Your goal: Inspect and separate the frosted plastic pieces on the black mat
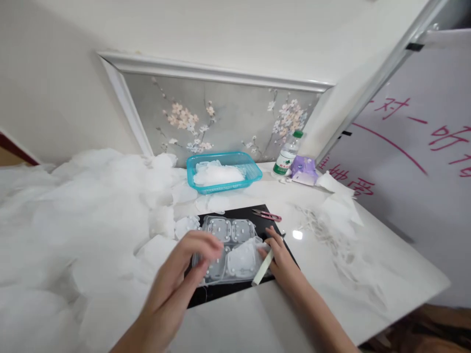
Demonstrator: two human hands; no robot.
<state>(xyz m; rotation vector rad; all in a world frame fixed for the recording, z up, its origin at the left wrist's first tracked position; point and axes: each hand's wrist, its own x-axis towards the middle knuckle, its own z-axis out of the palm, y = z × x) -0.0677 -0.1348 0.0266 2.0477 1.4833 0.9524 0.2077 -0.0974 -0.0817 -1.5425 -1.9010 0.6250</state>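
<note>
The left hand [176, 284] is hanging loosely open over the tray's near left corner, thumb parted from curled fingers. The right hand [281, 257] is gripping a pale knife [262, 271] at the tray's right edge. The clear tray [218, 229] is lying on a black mat [209, 296], a whiter piece [241, 259] covering its near right quarter. Snips [270, 215] are resting at the mat's far right corner. Along the table's [405, 274] far edge, a blue basket [221, 189] and a bottle [290, 149] are standing; white pieces [91, 220] are filling its left side.
</note>
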